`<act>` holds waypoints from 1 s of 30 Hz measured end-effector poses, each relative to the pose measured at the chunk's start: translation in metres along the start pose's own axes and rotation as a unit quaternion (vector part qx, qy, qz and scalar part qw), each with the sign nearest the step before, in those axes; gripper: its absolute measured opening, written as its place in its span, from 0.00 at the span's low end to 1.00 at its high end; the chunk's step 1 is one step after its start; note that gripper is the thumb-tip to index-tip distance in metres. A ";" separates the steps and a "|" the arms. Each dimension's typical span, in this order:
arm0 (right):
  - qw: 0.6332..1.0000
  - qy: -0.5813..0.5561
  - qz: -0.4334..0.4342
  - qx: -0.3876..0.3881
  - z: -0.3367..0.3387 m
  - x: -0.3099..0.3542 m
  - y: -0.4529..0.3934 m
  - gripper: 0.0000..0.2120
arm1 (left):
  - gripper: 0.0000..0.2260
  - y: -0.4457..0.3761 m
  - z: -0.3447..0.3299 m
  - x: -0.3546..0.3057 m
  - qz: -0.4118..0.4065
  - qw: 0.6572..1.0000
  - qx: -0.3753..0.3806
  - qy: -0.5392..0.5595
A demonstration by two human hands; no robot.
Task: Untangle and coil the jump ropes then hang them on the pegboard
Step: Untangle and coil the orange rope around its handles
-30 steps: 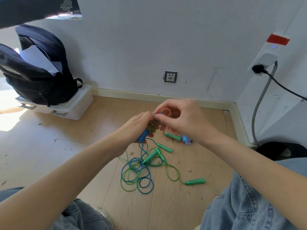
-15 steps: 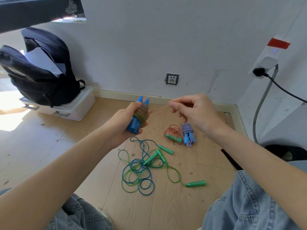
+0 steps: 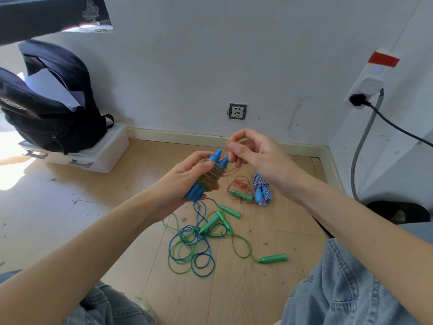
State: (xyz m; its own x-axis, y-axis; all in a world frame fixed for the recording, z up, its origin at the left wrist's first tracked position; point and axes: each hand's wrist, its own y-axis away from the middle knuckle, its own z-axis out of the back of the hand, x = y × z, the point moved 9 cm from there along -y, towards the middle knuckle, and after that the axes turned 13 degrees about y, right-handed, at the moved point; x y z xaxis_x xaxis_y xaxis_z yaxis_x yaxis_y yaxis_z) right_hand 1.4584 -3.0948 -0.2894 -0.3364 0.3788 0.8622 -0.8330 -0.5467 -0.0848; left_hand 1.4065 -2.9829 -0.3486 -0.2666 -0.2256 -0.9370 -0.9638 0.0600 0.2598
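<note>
Wooden floor [image 3: 269, 289], white wall [image 3: 210, 55], backpack [image 3: 51, 106]

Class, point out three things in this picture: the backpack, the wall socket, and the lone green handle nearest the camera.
backpack [image 3: 54, 123], head view, front panel.
wall socket [image 3: 237, 111], head view, faceplate centre.
green handle [image 3: 273, 258], head view, mid-shaft.

Bare forearms, light blue jeans [image 3: 346, 292]

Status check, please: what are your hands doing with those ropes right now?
Left hand grips paired blue handles, cord wound round them. Right hand pinches the cord's loose end. Tangled blue-green ropes lie untouched on floor. Nothing blocking.
</note>
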 end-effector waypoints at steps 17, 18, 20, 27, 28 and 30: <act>0.886 0.433 0.155 -0.058 -0.013 0.027 0.007 0.10 | 0.07 -0.005 0.001 -0.011 -0.099 0.979 -0.059 -0.166; 0.860 0.483 0.161 -0.042 -0.020 0.024 0.007 0.11 | 0.07 -0.005 0.001 -0.009 -0.095 0.976 -0.056 -0.190; 0.841 0.515 0.163 -0.023 -0.030 0.019 0.008 0.11 | 0.07 -0.004 0.001 -0.006 -0.090 0.968 -0.054 -0.229; 0.955 0.286 0.063 -0.041 -0.005 0.011 0.000 0.03 | 0.05 -0.003 -0.002 -0.007 -0.097 0.957 -0.039 -0.270; 0.968 0.244 0.036 -0.037 -0.003 0.005 0.000 0.03 | 0.04 -0.003 -0.003 -0.007 -0.098 0.959 -0.036 -0.262; 0.978 0.206 -0.002 -0.025 -0.003 -0.004 0.001 0.06 | 0.03 -0.002 -0.003 -0.009 -0.102 0.962 -0.039 -0.249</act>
State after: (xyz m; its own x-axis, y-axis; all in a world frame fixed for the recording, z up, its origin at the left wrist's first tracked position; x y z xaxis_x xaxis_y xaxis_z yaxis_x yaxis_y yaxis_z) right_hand 1.4580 -3.0946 -0.2945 -0.4736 0.6555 0.5883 -0.8514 -0.5118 -0.1151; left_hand 1.4114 -2.9839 -0.3398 -0.0591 0.2695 -0.9612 -0.9982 -0.0135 0.0576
